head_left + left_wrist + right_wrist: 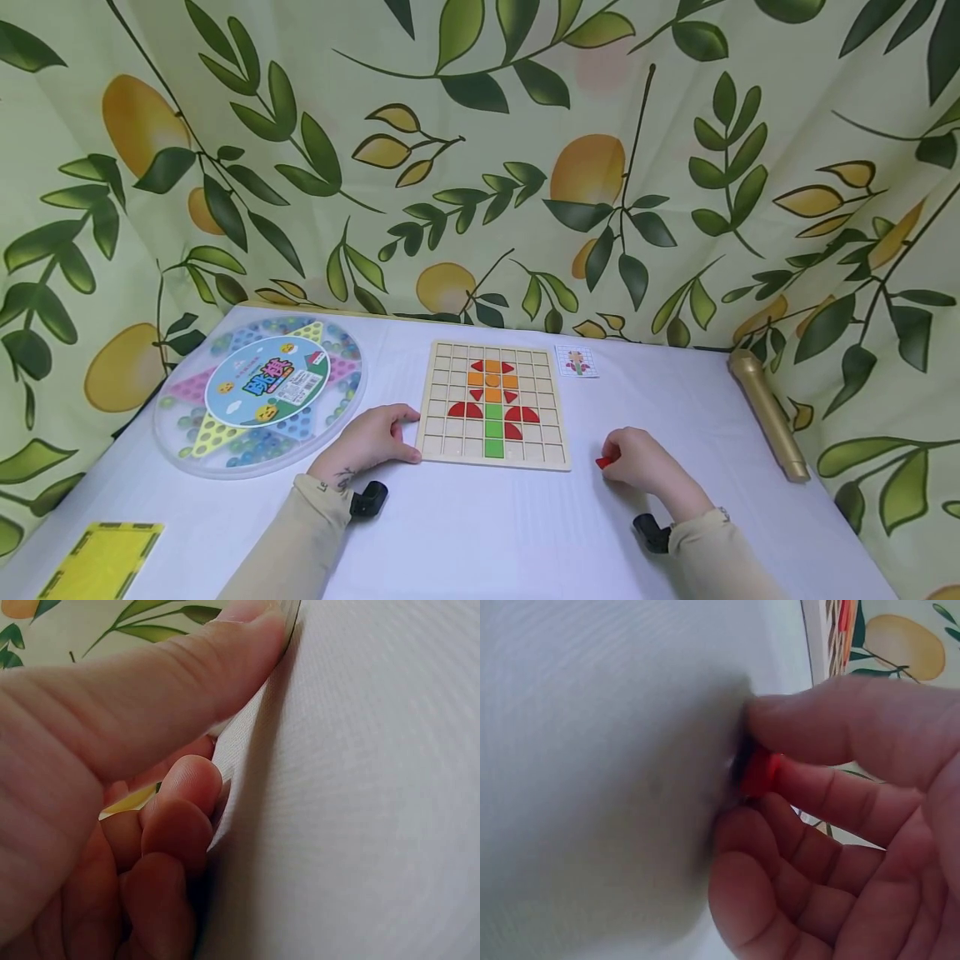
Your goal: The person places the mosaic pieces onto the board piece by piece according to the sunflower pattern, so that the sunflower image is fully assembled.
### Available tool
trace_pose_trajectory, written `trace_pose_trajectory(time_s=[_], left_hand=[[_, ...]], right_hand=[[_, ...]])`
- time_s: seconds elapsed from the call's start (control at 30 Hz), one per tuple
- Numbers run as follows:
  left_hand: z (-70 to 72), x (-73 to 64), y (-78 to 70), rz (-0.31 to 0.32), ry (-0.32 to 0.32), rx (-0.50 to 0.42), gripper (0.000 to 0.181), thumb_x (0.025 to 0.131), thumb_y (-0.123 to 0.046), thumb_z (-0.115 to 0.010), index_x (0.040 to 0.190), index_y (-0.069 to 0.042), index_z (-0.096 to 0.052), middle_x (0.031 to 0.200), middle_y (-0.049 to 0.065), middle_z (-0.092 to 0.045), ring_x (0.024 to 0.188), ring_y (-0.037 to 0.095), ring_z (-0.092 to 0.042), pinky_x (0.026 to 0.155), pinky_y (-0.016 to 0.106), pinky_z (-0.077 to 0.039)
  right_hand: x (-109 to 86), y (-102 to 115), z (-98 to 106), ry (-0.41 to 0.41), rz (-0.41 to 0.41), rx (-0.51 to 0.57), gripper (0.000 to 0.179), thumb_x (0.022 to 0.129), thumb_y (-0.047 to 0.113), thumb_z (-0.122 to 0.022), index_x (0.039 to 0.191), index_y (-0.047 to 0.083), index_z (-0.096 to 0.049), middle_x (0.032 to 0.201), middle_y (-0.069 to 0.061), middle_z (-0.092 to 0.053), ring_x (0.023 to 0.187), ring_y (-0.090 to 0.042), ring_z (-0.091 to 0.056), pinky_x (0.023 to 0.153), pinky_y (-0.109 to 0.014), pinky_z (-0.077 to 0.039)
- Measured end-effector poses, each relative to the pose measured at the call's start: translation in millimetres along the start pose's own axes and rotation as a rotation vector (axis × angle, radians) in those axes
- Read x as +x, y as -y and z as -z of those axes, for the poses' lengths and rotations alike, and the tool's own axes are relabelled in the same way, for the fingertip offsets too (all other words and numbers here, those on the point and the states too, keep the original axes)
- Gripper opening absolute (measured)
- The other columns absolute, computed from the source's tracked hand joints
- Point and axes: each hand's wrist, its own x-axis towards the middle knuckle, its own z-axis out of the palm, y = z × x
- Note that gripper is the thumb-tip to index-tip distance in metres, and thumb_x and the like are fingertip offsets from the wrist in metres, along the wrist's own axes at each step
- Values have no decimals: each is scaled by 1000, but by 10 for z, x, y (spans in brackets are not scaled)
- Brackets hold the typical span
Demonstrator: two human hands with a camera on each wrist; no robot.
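Note:
A square wooden grid board (pixel 442 375) lies on the white-covered table, bearing orange, green and red flat pieces in a flower-like pattern. Beside its left edge is my left hand (pixel 366 443), thumb at the near corner and a forefinger at the side. In the left wrist view the thumb (pixel 202 679) reaches a thin edge while the other fingers bend loosely by the tablecloth. Right of the board, my right hand (pixel 643 462) pinches a small red puzzle piece (pixel 761 774) low over the cloth. Its outline is mostly hidden by the fingers.
A small pattern card (pixel 576 362) lies at the board's upper right. To the left is a round, clear-lidded marble game box (pixel 167 442). A gold tube (pixel 768 417) lies far right, and a yellow square panel (pixel 101 562) near left. A leaf-print curtain (pixel 480 242) hangs behind.

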Motion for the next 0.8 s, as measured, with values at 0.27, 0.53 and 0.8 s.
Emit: trace_pose_trajectory(time_s=[0.27, 0.53, 0.8], left_hand=[[-12, 14, -9, -1, 0, -3, 58, 60, -20, -85, 112, -14, -62, 64, 2, -48, 56, 14, -42, 54, 26, -32], [-11, 30, -2, -4, -4, 3, 58, 59, -20, -86, 112, -15, -63, 64, 2, -48, 56, 15, -42, 53, 27, -32], [-6, 24, 12, 5, -10, 3, 58, 59, -20, -86, 112, -15, -62, 64, 3, -48, 56, 16, -42, 53, 27, -32]], right_hand=[[-10, 8, -2, -53, -17, -3, 7, 79, 8, -64, 72, 5, -63, 65, -4, -54, 60, -17, -47, 55, -28, -39], [34, 237, 14, -151, 105, 15, 13, 85, 3, -61, 94, 1, -70, 86, -7, -67, 74, -18, -54, 71, -37, -50], [116, 884, -207, -263, 303, 85, 6, 82, 6, -65, 81, 7, -70, 72, 2, -64, 65, -12, -51, 63, -26, -47]])
